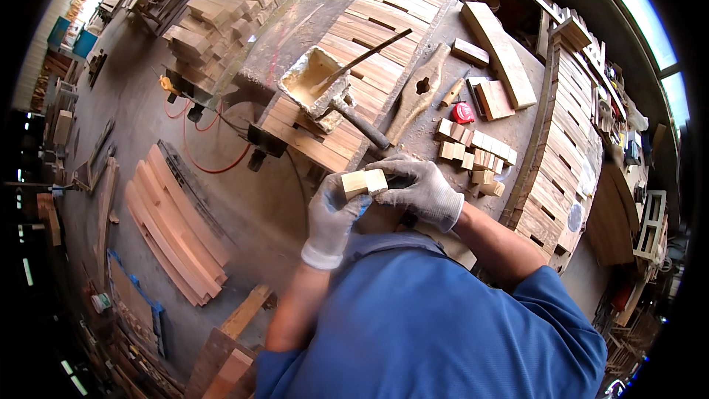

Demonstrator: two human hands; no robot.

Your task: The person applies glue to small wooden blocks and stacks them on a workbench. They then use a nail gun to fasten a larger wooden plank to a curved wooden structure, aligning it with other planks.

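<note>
In front of my chest, my left hand (332,214), in a grey-white work glove, is closed around a small pale wooden block (354,185). My right hand (425,191), gloved the same way, grips a similar pale piece (377,181) set against it. Whether these are two blocks or one notched block, I cannot tell. Just beyond my hands, a crusted container (295,74) of yellowish glue with a stick (369,59) in it rests on slotted wooden pieces (295,133). A tool with a dark round handle (362,127) lies beside it.
Small cut blocks (476,149) sit on the bench to the right, near a red tape measure (463,112), a chisel (453,91), a shaped wooden piece (421,92) and a curved board (498,52). Slotted pieces (557,155) line the far right. Long boards (173,225) lie on the floor at left.
</note>
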